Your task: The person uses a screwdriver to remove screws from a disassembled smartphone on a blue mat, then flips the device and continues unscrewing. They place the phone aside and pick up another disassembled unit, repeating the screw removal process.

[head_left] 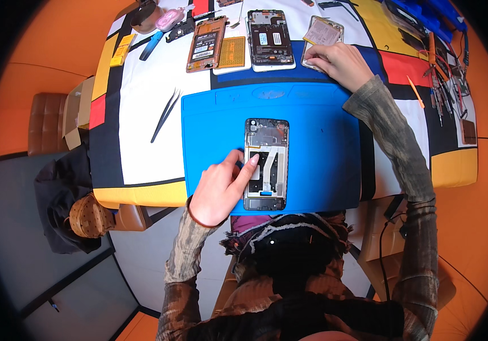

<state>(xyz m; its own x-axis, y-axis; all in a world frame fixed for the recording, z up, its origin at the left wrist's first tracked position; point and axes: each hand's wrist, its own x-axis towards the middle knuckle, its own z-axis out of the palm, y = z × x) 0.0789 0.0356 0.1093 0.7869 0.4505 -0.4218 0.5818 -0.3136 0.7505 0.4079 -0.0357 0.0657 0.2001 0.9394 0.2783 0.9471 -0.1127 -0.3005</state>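
On the blue work mat (323, 159) an opened phone (278, 170) lies lengthwise, its back cover off, with a pale ribbon cable running down the dark middle bay. My left hand (218, 190) grips its left edge, thumb on top and fingers curled alongside. Beyond the mat's far right corner, my right hand (343, 63) has its fingers pressed together over the lower part of another opened phone or tray that bears a silver battery (323, 33). What those fingertips pinch, if anything, is hidden.
Along the far side lie a dark opened phone (269, 40), a copper-coloured phone frame (206, 42) and a gold perforated plate (233, 52). Black tweezers (165, 115) rest left of the mat. Several screwdrivers (437, 91) and an orange pry tool (415, 91) lie right.
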